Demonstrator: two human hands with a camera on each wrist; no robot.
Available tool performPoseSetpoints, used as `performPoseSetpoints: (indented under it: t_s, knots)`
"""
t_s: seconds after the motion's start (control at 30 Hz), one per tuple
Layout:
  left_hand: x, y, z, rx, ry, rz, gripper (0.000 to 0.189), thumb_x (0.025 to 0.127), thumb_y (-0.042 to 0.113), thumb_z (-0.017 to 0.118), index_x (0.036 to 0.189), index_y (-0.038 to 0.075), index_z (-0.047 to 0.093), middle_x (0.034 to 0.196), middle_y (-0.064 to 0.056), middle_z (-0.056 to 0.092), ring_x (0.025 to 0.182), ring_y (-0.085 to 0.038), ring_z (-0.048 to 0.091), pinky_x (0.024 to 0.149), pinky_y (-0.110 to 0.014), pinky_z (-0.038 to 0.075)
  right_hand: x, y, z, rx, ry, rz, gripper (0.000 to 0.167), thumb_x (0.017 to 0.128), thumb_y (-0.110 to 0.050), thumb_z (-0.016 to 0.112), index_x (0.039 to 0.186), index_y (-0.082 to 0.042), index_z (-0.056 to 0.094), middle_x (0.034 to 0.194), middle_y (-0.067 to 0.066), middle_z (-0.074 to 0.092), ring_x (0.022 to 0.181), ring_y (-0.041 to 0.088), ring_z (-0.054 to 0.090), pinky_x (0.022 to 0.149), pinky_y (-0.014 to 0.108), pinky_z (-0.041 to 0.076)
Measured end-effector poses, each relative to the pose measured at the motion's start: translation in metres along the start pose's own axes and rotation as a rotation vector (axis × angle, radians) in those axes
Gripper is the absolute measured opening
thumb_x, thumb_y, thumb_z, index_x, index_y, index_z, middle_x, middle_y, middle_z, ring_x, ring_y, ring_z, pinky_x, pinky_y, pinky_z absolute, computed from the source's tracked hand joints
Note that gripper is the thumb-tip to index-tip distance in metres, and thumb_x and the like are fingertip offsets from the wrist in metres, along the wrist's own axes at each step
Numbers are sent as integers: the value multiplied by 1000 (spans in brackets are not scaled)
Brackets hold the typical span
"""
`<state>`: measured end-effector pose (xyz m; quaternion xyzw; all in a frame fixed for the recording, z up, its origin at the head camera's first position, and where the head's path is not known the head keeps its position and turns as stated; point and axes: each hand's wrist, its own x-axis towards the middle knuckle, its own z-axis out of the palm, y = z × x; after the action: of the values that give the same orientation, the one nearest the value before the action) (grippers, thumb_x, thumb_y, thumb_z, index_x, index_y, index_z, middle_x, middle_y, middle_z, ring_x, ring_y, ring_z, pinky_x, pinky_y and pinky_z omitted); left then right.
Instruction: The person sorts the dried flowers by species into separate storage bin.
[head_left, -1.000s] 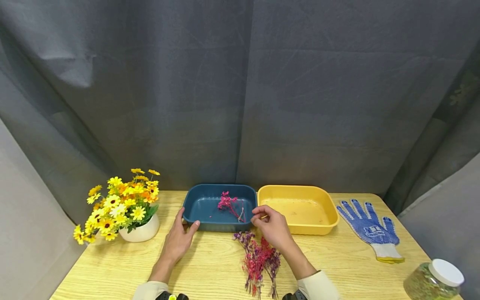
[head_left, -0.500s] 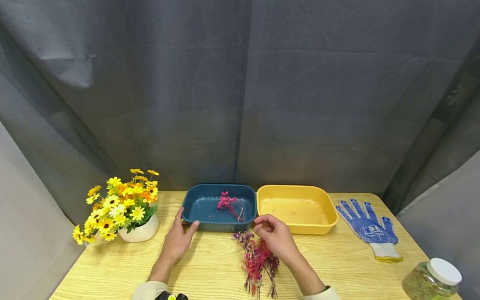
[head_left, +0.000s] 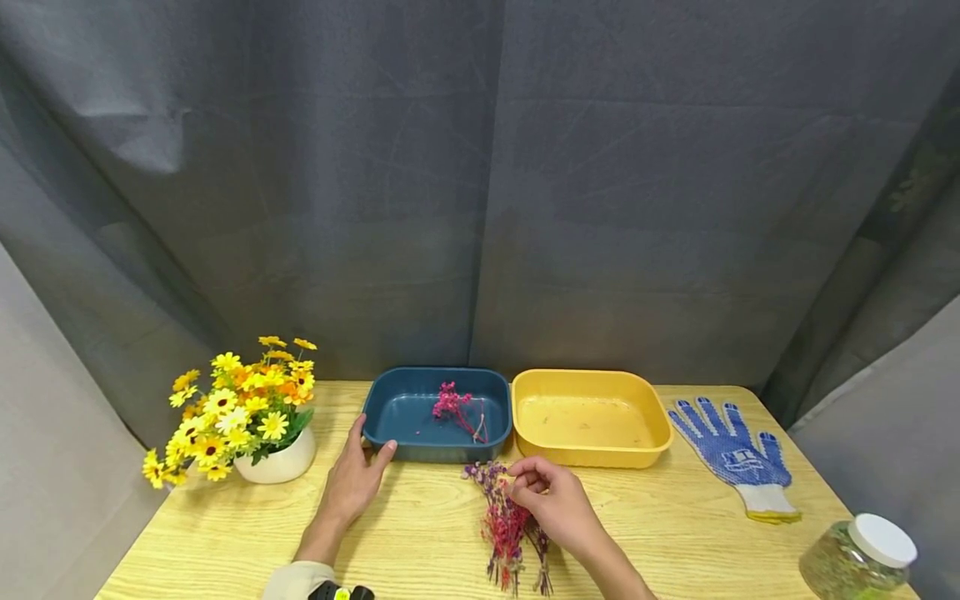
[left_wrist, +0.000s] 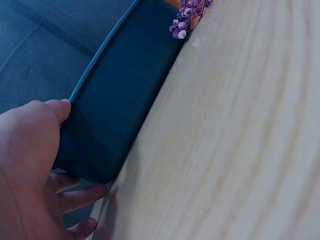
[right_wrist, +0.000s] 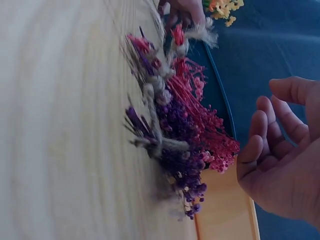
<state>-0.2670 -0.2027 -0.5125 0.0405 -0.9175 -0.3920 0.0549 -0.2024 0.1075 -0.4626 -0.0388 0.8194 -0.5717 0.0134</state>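
Observation:
My left hand (head_left: 351,482) holds the left front corner of the blue tray (head_left: 450,454), its thumb on the rim in the left wrist view and its fingers along the end. A sprig of pink dried flowers (head_left: 450,402) lies inside that tray. On the table just in front, pink and purple dried flower bunches (head_left: 501,521) lie together, tied with twine, as the right wrist view shows. Over their right side hovers my right hand (head_left: 557,504), fingers loosely bent, holding nothing. It partly hides the bunches in the head view.
A yellow tray (head_left: 592,457) stands beside the blue one. To the left is a white pot (head_left: 281,462) of yellow flowers (head_left: 232,412). A blue-and-white glove (head_left: 742,458) and a lidded jar (head_left: 858,557) lie to the right. A grey curtain (head_left: 480,183) hangs behind.
My right hand has drawn back from the blue tray's right front corner toward me, down over the flower bunches. My left hand has stayed on the tray.

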Motion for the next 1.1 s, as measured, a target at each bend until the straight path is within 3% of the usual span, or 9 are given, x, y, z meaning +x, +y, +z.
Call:
performPoseSetpoints:
  t_s: [0.23, 0.5, 0.7, 0.93, 1.1]
  knots:
    - [0, -1, 1, 3, 4, 2, 101, 82, 81, 37, 156, 17, 11, 152, -20, 38, 132, -39, 47, 107, -59, 34, -11, 5, 2, 52, -105, 28, 22, 82, -9, 69, 102, -3, 66, 84, 3, 62, 68, 10, 54, 61, 21, 46]
    - [0, 0, 0, 3, 7, 10, 102, 82, 82, 36, 156, 16, 12, 149, -21, 41, 130, -39, 49, 106, -59, 35, -20, 8, 2, 54, -171, 33, 22, 85, -12, 71, 104, -3, 64, 85, 3, 62, 68, 11, 55, 59, 22, 46]
    - [0, 0, -1, -3, 6, 2, 104, 81, 83, 35, 156, 16, 11, 150, -21, 41, 131, -39, 49, 106, -59, 35, -25, 8, 3, -42, -212, -11, 15, 86, -14, 69, 99, -8, 66, 82, 0, 62, 65, 8, 53, 57, 21, 44]
    - [-1, 0, -1, -7, 6, 1, 92, 89, 70, 44, 156, 16, 12, 148, -21, 44, 131, -38, 49, 106, -59, 35, -28, 12, 5, -135, -241, -36, 12, 85, -14, 70, 96, -11, 67, 76, -3, 60, 58, 4, 47, 52, 22, 39]
    - [-1, 0, -1, -6, 4, 6, 98, 85, 78, 40, 156, 16, 12, 147, -22, 44, 130, -37, 50, 106, -58, 35, -30, 12, 7, -192, -277, -47, 9, 86, -16, 69, 94, -15, 66, 72, -5, 57, 56, 5, 45, 54, 22, 38]
